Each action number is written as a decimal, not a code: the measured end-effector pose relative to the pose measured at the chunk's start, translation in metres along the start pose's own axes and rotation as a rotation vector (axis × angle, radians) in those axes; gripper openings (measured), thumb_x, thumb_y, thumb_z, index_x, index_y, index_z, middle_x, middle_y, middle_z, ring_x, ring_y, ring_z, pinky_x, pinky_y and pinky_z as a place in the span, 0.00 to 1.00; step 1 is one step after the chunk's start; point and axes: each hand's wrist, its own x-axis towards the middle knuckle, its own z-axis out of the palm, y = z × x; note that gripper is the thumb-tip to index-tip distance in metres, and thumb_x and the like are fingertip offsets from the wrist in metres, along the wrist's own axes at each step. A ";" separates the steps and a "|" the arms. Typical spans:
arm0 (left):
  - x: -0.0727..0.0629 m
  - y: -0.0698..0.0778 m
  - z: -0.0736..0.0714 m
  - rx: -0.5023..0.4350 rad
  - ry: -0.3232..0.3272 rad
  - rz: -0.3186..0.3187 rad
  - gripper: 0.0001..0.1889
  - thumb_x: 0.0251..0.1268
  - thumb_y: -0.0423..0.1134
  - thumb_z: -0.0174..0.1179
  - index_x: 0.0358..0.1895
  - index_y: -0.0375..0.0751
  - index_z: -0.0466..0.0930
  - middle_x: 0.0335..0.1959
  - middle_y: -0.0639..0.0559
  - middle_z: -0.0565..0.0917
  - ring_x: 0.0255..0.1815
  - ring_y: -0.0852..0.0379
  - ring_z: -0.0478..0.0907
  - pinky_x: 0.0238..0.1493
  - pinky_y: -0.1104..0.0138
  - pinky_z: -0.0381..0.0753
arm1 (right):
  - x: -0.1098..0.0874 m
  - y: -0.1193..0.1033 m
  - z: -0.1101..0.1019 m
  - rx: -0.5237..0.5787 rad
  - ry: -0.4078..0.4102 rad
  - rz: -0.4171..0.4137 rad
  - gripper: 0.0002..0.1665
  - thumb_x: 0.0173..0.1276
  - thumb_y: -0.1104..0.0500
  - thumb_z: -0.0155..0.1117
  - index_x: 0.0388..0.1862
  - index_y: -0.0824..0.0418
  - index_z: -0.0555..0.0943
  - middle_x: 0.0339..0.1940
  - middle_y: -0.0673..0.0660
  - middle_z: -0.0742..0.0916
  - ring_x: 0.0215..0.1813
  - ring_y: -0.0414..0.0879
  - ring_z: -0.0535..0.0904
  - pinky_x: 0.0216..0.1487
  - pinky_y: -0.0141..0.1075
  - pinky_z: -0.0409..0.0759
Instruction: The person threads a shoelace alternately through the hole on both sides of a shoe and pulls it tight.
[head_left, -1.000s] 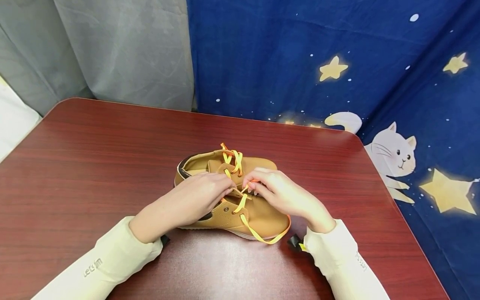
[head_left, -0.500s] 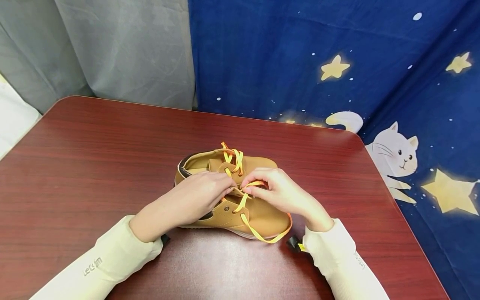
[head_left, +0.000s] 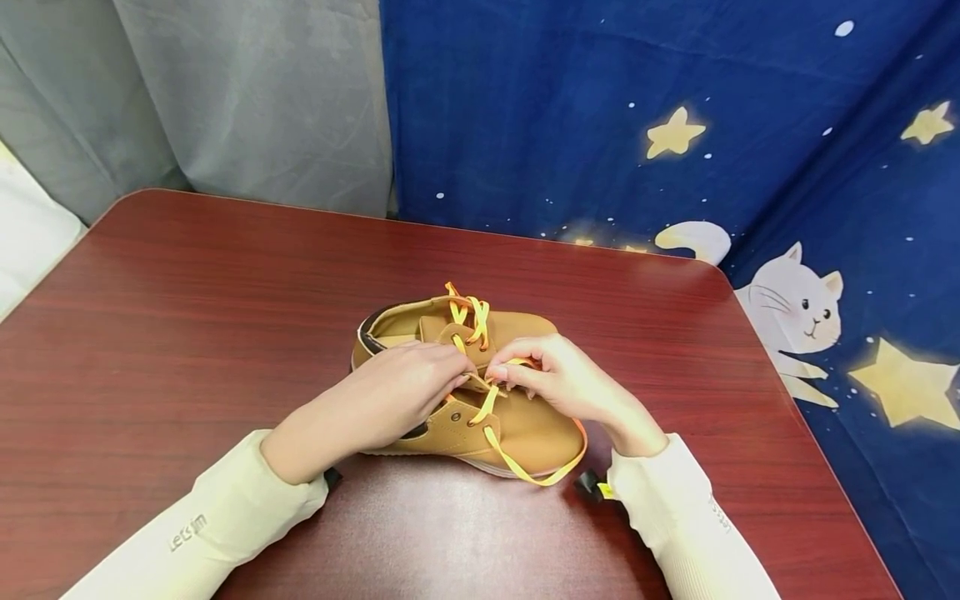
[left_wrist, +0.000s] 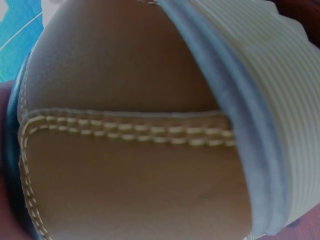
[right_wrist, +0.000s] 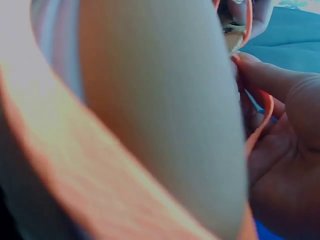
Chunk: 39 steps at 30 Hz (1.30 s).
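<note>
Two tan shoes lie side by side on the table, toes to the right: a near shoe (head_left: pixel 547 429) and a far shoe (head_left: pixel 517 325). My left hand (head_left: pixel 397 387) reaches over the near shoe and pinches its eyelet flap (head_left: pixel 477 383). Opposite it, my right hand (head_left: pixel 562 377) pinches an orange-yellow shoelace (right_wrist: pixel 270 107) between thumb and forefinger, close to that flap. A length of this lace hangs in a loop round the near shoe's toe. The left wrist view is filled by the near shoe's stitched side (left_wrist: pixel 135 180). The lace's tip is hidden by my fingers.
The far shoe's lace (head_left: pixel 478 321) is threaded, with an end sticking up at the back. Under both shoes is a dark red wooden table (head_left: pixel 225 275). Grey (head_left: pixel 277 100) and blue star-patterned curtains (head_left: pixel 525 108) hang behind it.
My right thumb and fingers have shifted slightly at the flap, and a small bend of lace now shows between them. The left hand has stayed in place. The head view has tilted a little.
</note>
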 end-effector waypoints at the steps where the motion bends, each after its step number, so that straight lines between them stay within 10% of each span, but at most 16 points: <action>1: 0.000 0.000 0.000 0.002 0.001 0.001 0.06 0.77 0.38 0.54 0.42 0.47 0.80 0.30 0.60 0.77 0.35 0.59 0.77 0.45 0.61 0.79 | 0.000 0.001 0.001 0.018 0.007 0.018 0.06 0.73 0.59 0.64 0.40 0.55 0.88 0.32 0.50 0.86 0.28 0.35 0.74 0.30 0.29 0.76; 11: 0.001 0.001 -0.001 -0.002 0.001 -0.004 0.06 0.77 0.38 0.54 0.43 0.46 0.81 0.33 0.59 0.80 0.37 0.58 0.79 0.47 0.60 0.80 | 0.004 0.004 0.013 0.259 0.094 0.082 0.12 0.69 0.63 0.68 0.50 0.61 0.84 0.35 0.59 0.91 0.31 0.36 0.82 0.32 0.29 0.77; 26: 0.001 0.001 -0.002 -0.041 0.016 -0.019 0.05 0.76 0.37 0.56 0.44 0.47 0.83 0.32 0.59 0.80 0.35 0.59 0.78 0.44 0.62 0.79 | 0.003 -0.004 0.014 0.190 0.130 0.057 0.14 0.67 0.64 0.70 0.51 0.61 0.84 0.35 0.56 0.92 0.36 0.36 0.85 0.38 0.27 0.77; 39: 0.001 0.004 -0.001 -0.177 0.236 -0.132 0.10 0.58 0.37 0.74 0.38 0.50 0.81 0.36 0.58 0.84 0.38 0.62 0.80 0.40 0.66 0.81 | 0.002 -0.005 0.015 0.244 0.129 0.128 0.09 0.69 0.60 0.69 0.45 0.61 0.87 0.33 0.56 0.93 0.36 0.34 0.84 0.37 0.27 0.77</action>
